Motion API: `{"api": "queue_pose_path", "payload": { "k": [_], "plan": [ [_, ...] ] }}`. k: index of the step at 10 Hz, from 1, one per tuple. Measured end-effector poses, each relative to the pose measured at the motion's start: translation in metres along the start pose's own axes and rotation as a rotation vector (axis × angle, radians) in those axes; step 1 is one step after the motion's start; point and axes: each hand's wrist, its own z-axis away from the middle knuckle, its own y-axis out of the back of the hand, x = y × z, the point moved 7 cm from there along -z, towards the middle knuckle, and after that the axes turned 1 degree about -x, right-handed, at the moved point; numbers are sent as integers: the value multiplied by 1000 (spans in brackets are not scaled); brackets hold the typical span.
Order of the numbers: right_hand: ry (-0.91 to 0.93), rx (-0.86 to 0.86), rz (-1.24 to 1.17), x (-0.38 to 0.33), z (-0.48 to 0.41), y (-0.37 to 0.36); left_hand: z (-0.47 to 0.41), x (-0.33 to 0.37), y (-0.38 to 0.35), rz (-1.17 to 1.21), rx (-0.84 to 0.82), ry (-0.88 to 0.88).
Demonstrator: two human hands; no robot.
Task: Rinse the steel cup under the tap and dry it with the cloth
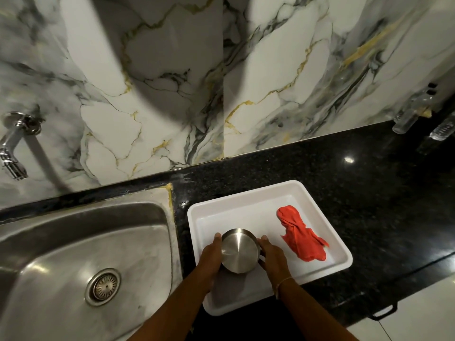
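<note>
Head view, black granite counter (320, 173), marble wall (172, 82), steel sink (73, 242)

Round brushed-steel cup (240, 251) upside down, gripped between left hand (209, 258) and right hand (272, 257) over shallow white plastic tray (342, 260), crumpled red cloth (301, 238) inside tray, stainless-steel sink (73, 254) left, chrome wall tap (14, 143), speckled black granite counter (369, 173)
</note>
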Motion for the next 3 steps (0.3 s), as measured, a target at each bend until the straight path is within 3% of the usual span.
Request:
{"api": "queue_pose_path", "payload": {
  "k": [2,3],
  "plan": [
    [-18,-21,90,33,-39,4,2,3,-1,-68,-24,16],
    [36,-18,213,-14,-4,-4,14,18,1,-182,-8,-37]
  ]
}}
